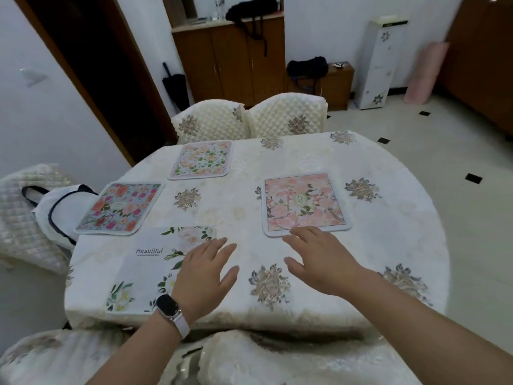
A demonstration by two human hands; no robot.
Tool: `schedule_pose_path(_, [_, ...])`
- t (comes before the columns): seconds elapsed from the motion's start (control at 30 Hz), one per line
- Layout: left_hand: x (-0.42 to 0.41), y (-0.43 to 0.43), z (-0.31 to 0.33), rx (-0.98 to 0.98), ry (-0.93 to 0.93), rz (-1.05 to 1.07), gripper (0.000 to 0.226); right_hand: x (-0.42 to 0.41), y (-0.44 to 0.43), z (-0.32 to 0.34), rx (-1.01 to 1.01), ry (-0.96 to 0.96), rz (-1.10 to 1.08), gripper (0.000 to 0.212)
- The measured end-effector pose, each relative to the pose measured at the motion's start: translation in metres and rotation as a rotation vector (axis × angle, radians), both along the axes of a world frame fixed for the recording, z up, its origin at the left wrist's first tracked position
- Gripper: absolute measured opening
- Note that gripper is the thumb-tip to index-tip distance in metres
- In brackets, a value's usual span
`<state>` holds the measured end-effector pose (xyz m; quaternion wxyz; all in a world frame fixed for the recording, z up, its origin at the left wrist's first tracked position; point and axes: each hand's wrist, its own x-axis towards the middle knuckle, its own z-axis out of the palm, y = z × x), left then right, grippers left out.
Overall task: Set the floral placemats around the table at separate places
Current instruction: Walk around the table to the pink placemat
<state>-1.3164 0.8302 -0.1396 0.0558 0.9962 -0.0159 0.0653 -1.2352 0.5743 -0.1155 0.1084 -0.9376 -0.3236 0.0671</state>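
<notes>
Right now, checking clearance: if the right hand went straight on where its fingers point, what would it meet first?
The pink placemat: the fingertips of the right hand lie at its near edge, though contact is hard to judge.

Pink floral placemat (305,204), blue floral placemat (119,208), cream flower-patterned tablecloth (388,245)

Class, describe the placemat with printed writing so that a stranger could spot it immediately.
Start at the table with the cream cloth and go to its near left corner. The placemat there, partly under the left hand, is mostly white with green leaves; it alone bears the word Beautiful.
</notes>
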Motion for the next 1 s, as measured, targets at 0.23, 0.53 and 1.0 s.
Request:
schedule_pose_path(0.23, [0.011,-0.026,-0.001,-0.005,0.007,-0.027,0.049,0.004,-0.034,-0.003,0.002,0.002,-0.037,0.052])
schedule_pose_path(0.53, [0.042,-0.044,-0.022,-0.069,0.055,-0.128,0.049,0.004,-0.066,0.000,-0.093,0.027,-0.157,0.072])
schedule_pose_path(1.0, [0.090,-0.160,-0.028,-0.114,0.137,-0.228,0.057,0.038,-0.163,-0.004,-0.026,0.041,-0.253,0.070])
